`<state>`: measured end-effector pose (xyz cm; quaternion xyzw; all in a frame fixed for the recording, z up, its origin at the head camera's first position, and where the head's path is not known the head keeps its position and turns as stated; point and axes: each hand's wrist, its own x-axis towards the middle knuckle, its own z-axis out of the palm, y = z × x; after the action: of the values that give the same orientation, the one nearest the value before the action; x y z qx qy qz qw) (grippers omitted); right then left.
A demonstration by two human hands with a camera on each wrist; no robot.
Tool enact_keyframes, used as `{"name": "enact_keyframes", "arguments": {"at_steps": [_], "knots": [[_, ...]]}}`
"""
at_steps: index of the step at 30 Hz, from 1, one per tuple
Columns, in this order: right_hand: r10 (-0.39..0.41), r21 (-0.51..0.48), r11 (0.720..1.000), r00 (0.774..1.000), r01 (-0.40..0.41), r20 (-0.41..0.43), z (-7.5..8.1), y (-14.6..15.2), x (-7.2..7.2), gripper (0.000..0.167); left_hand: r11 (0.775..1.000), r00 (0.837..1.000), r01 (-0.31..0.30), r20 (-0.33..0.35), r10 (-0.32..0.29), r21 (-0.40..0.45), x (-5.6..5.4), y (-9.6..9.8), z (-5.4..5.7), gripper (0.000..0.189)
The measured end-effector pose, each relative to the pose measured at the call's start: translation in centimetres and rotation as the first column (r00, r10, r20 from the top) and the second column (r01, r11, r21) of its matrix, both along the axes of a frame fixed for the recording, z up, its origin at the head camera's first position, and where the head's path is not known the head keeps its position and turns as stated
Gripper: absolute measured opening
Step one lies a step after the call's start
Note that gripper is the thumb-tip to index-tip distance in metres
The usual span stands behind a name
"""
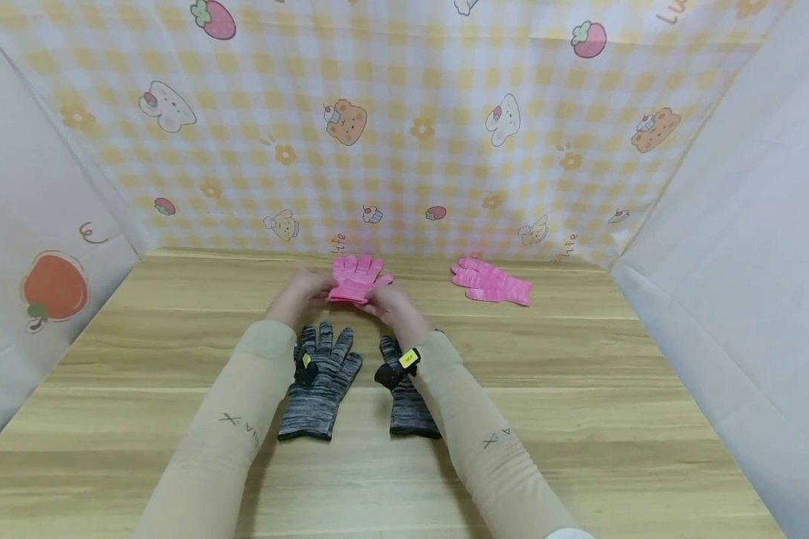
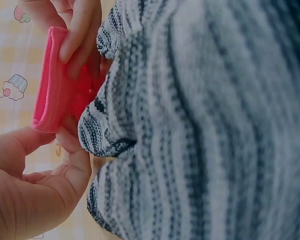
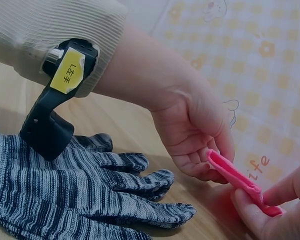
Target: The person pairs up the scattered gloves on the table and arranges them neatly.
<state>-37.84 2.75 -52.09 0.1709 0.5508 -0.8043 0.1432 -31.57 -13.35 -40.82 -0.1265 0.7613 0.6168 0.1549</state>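
Note:
A small pink knit glove (image 1: 355, 278) is held up at the back of the table, fingers toward the curtain and cuff toward me. My left hand (image 1: 304, 288) pinches one side of its cuff; my right hand (image 1: 389, 301) pinches the other side. In the left wrist view the pink cuff (image 2: 50, 82) shows its opening between both hands. From the right wrist, the cuff (image 3: 235, 175) looks narrow and flattened. A grey-black striped glove (image 1: 318, 385) lies below my left forearm, and a second striped glove (image 1: 407, 404) is partly covered by my right wrist.
Another pink glove (image 1: 491, 282) lies flat at the back right, its cuff toward the right. A checked curtain (image 1: 404, 180) rises behind the wooden table (image 1: 566, 419). White cloth walls (image 1: 735, 247) stand at both sides.

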Motion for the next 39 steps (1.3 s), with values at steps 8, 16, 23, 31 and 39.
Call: {"name": "enact_keyframes", "arguments": {"at_steps": [8,16,23,31,39], "knots": [[0.008,-0.004,1.000,1.000,-0.008,0.005,-2.8,0.2,-2.2,0.054,0.997,0.998,-0.023,0.055,0.018,0.080,-0.3,0.1,-0.2,0.039],[0.013,0.032,0.999,1.000,-0.013,0.004,5.2,0.5,4.5,0.035,0.994,0.998,-0.007,0.065,0.000,0.111,-0.3,0.1,-0.1,0.031],[0.042,0.072,0.996,0.999,-0.042,0.013,13.0,1.0,10.4,0.032,0.990,0.999,0.030,0.028,-0.034,0.136,0.1,0.2,0.4,0.025],[0.071,0.023,0.997,0.997,-0.071,-0.017,11.0,1.9,8.7,0.021,0.983,0.998,0.070,-0.002,-0.070,0.172,0.8,0.2,1.1,0.015],[0.078,0.031,0.996,0.997,-0.078,-0.009,11.7,3.0,8.8,0.024,0.978,0.997,0.081,-0.019,-0.078,0.193,1.3,0.4,1.5,0.026]]}}
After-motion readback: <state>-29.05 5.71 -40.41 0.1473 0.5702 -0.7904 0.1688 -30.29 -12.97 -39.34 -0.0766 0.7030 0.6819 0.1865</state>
